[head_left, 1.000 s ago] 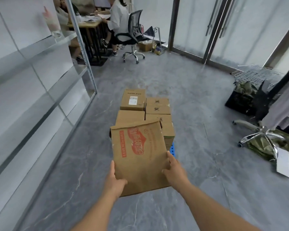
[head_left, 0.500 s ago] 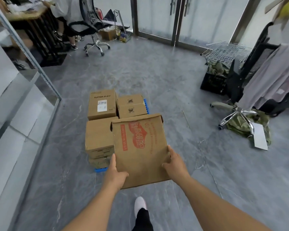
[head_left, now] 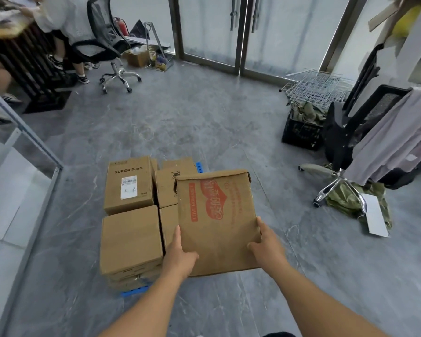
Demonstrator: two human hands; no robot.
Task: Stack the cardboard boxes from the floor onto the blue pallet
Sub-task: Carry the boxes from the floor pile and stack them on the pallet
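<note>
Grey marbled floor (head_left: pixel 204 122), glass doors at the far end, glass partition along the left. Blue pallet (head_left: pixel 133 292) lies on the floor ahead; only a near corner and a far edge show, the rest is covered by cardboard boxes. Stack seen from above: SUPOR box (head_left: pixel 128 184) far left, plain box (head_left: pixel 131 239) near left with at least one more box under it, two further boxes (head_left: pixel 167 188) on the right side, partly hidden.

Step in hand, as judged: carrying and placing. Box with red print (head_left: pixel 216 220) is held in the air above the right half of the stack, not yet set down. Left hand (head_left: pixel 180 256) grips its near left edge, thumb on top; right hand (head_left: pixel 265 244) grips the near right edge, thumb on top. The fingers of both hands curl under the box and are mostly hidden.

Next move likely calls for lowering the box squarely onto the right-hand boxes, edges aligned with the neighbours so nothing overhangs the pallet.

Room: seated person on an office chair (head_left: pixel 102 42) far left, wire rack (head_left: pixel 319 85) over a black crate (head_left: pixel 301 135), second chair draped with cloth (head_left: pixel 384 137) at right.
</note>
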